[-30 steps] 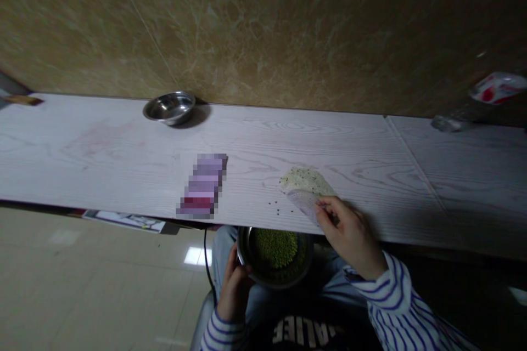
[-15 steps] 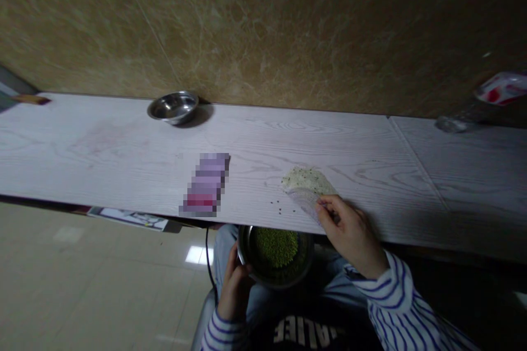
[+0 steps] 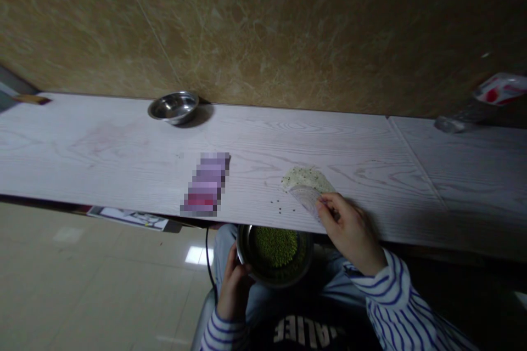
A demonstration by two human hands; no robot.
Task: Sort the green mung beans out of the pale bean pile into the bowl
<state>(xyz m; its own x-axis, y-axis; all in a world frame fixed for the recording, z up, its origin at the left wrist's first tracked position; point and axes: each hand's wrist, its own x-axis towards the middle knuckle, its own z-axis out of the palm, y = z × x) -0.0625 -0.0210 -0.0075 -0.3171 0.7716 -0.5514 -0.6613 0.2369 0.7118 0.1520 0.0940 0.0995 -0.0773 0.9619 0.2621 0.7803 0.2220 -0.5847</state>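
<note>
My left hand [image 3: 236, 285] grips the left rim of a steel bowl [image 3: 305, 269], its thumb on the near side. The bowl rests at my lap beneath the table edge and holds small green beans [image 3: 276, 245] that look like mung beans. Above the table, my right hand [image 3: 349, 230] pinches the corner of a thin, greyish, translucent sheet [image 3: 308, 201] with a curved edge. Beyond it lies a pale patch [image 3: 308, 176] dotted with dark green specks; whether patch and sheet are one piece I cannot tell. A few loose dark beans [image 3: 280, 209] lie left of the sheet.
An empty steel bowl [image 3: 173, 108] stands near the wall at back left. A purple, pixelated flat object [image 3: 206, 184] lies left of the pale patch. A clear plastic bottle [image 3: 481, 104] with a red-and-white label lies at far right. The table's front edge [image 3: 263, 226] overhangs my lap.
The sheet's curved edge has shifted slightly right under my right hand, which stays in almost the same place. My left hand and the bowl of beans look still.
</note>
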